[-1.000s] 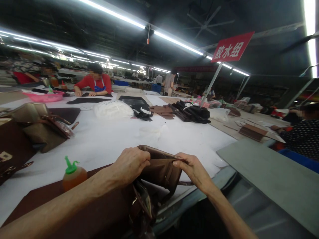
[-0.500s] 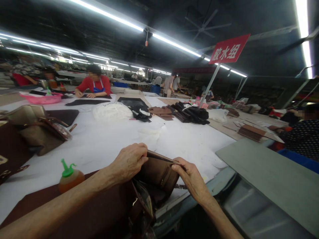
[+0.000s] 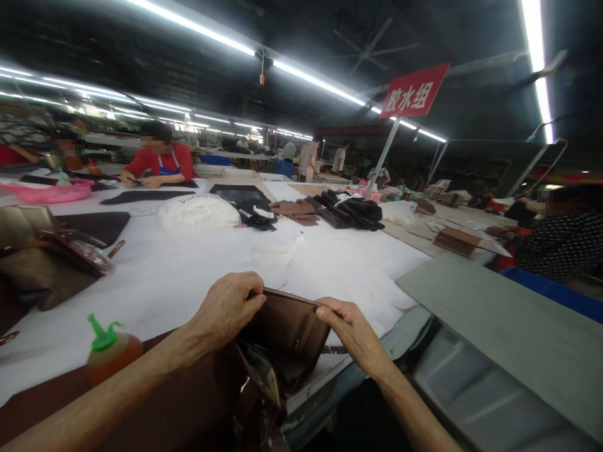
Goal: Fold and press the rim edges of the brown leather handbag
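A brown bag stands opened in front of me at the table edge, its lining and a zipper showing inside. My left hand pinches the left part of its upper rim. At the rim's right corner, my right hand grips with the thumb inside and fingers behind. Part of the bag hangs low toward me, with a metal clasp and clear plastic visible. Left of my forearm stands a squeeze bottle of amber liquid with a green cap, beside a large dark brown sheet.
Another brown bag lies at the left on the white tabletop. Farther back are a white plastic bundle, dark fabric pieces and a pink basin. A grey board lies at the right. Co-workers sit across and at the right.
The view has turned slightly right, so the surroundings sit farther left. Both hands keep hold of the bag's rim, which now looks a little more spread open.
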